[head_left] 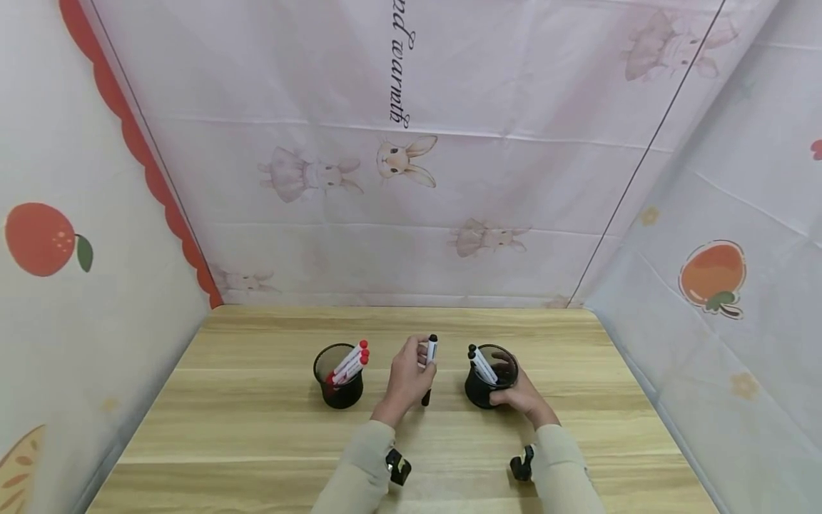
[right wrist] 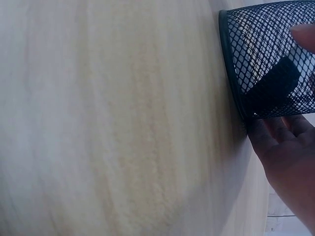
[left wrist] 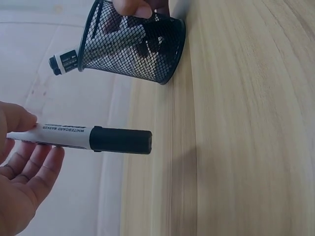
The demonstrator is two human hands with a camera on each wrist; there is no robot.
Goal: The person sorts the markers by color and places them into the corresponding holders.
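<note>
My left hand [head_left: 409, 375] pinches a whiteboard marker [left wrist: 66, 135] with a white barrel and black cap. The marker stands nearly upright in the head view, between two black mesh pen cups. My right hand [head_left: 523, 394] grips the right-hand mesh cup [head_left: 480, 392], thumb on the near side and fingers round the far side. Black-tipped white markers [head_left: 484, 365] lean to the left inside that cup. In the right wrist view the thumb [right wrist: 305, 37] lies on the mesh, and a dark cap [right wrist: 275, 86] shows through it near the base.
Left of my left hand stands another black mesh cup [head_left: 340, 396], holding several red-capped white markers [head_left: 349, 364]. The wooden table [head_left: 257, 428] meets a printed cloth backdrop [head_left: 359, 271] at its far edge, with cloth walls on both sides. A small black device [head_left: 398, 467] sits at each wrist.
</note>
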